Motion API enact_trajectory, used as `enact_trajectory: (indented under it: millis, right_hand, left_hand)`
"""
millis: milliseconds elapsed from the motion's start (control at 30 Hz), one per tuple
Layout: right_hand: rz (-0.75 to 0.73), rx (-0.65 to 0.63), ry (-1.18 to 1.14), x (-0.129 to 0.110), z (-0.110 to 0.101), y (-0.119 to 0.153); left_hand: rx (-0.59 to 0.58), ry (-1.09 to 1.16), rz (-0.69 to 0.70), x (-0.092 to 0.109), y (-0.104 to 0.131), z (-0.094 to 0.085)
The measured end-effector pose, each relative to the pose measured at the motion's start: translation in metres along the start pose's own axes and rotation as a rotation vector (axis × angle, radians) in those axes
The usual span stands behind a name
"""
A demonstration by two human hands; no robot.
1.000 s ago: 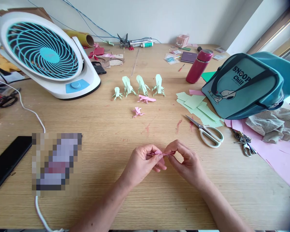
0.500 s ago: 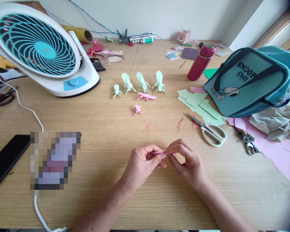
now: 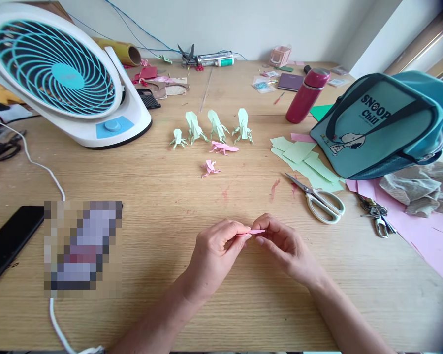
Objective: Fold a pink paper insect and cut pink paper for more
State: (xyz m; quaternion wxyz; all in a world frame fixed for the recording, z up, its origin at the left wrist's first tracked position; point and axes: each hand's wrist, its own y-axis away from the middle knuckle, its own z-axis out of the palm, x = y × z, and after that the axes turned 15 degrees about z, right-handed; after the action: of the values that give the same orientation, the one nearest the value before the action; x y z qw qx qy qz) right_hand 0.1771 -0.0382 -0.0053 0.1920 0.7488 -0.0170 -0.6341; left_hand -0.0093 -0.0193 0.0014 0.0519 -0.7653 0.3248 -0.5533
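Observation:
Between the thumb and fingers of my left hand (image 3: 217, 250) is a small folded piece of pink paper (image 3: 257, 231), its pointed end sticking out to the right. My right hand (image 3: 291, 251) is beside that end, with thumb and forefinger apart. Whether a right fingertip touches the paper from behind I cannot tell. Beyond my hands stands a small pink origami figure (image 3: 210, 168). A longer pink origami insect (image 3: 224, 148) lies behind it, before a row of pale green origami insects (image 3: 218, 126).
White-handled scissors (image 3: 323, 204) and green paper sheets (image 3: 310, 162) lie to the right, near keys (image 3: 377, 214) and a teal bag (image 3: 384, 128). A red bottle (image 3: 307, 97) stands behind. On the left are a fan (image 3: 64, 73), a black phone (image 3: 13, 246) and a white cable (image 3: 55, 319).
My right thumb and forefinger have parted from their pinch on the pink paper, and its pointed end now shows. My left hand still grips it, with little movement.

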Motion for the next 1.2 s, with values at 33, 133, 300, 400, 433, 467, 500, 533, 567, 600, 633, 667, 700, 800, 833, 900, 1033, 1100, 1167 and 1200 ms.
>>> enact_trajectory:
  millis: [33,133,300,400,433,467,500,533,567,600,633,667,700,800,833,900,1033,1100,1167,1200]
  right_hand:
    - [0.029,-0.024,-0.04,-0.002,-0.001,0.0]
    - [0.102,-0.021,-0.102,-0.006,-0.003,-0.001]
    - [0.169,-0.009,-0.127,-0.006,-0.002,-0.003]
    - [0.202,-0.046,-0.131,-0.005,-0.003,-0.004]
    - [0.211,-0.058,-0.137,-0.004,-0.004,-0.005]
    - [0.217,-0.073,-0.147,-0.004,-0.005,-0.005]
    - [0.22,-0.09,-0.158,-0.003,-0.006,-0.005]
    - [0.219,-0.106,-0.168,-0.002,-0.007,-0.005]
    - [0.216,-0.121,-0.177,-0.001,-0.008,-0.005]
    - [0.213,-0.137,-0.183,-0.001,-0.009,-0.005]
    - [0.211,-0.153,-0.186,0.0,-0.01,-0.005]
    - [0.211,-0.169,-0.19,0.001,-0.011,-0.005]
    - [0.211,-0.185,-0.195,0.001,-0.012,-0.006]
    - [0.216,-0.225,-0.203,0.002,-0.016,-0.006]
    - [0.219,-0.232,-0.201,0.002,-0.016,-0.006]
    - [0.222,-0.24,-0.201,0.001,-0.017,-0.007]
    - [0.214,-0.249,-0.229,0.001,-0.018,-0.007]
    - [0.22,-0.249,-0.238,0.0,-0.018,-0.007]
    - [0.231,-0.252,-0.24,0.001,-0.018,-0.007]
    - [0.237,-0.256,-0.24,0.001,-0.018,-0.006]
  left_hand:
    - [-0.011,-0.021,0.024,-0.001,0.0,0.0]
    - [-0.056,-0.08,0.086,-0.002,0.0,-0.001]
    - [-0.102,-0.119,0.135,-0.001,0.0,0.001]
    - [-0.107,-0.106,0.127,-0.001,0.0,0.001]
    - [-0.11,-0.101,0.12,-0.001,0.0,0.001]
    - [-0.111,-0.098,0.113,-0.001,0.0,0.0]
    - [-0.113,-0.096,0.107,-0.001,0.0,0.0]
    - [-0.115,-0.094,0.104,-0.001,0.0,0.0]
    - [-0.119,-0.092,0.101,0.0,0.0,0.0]
    - [-0.124,-0.089,0.098,0.0,0.0,0.0]
    - [-0.128,-0.085,0.096,0.0,0.0,0.0]
    - [-0.132,-0.079,0.095,0.0,0.0,0.0]
    - [-0.136,-0.074,0.094,0.001,0.0,0.0]
    - [-0.147,-0.066,0.098,0.002,-0.001,-0.001]
    - [-0.153,-0.068,0.099,0.002,-0.001,-0.001]
    - [-0.159,-0.075,0.096,0.003,0.0,-0.001]
    - [-0.169,-0.061,0.061,0.004,0.001,-0.002]
    - [-0.178,-0.041,0.045,0.003,0.001,-0.001]
    - [-0.187,-0.027,0.044,0.002,0.001,-0.001]
    - [-0.189,-0.021,0.047,0.001,0.001,-0.001]
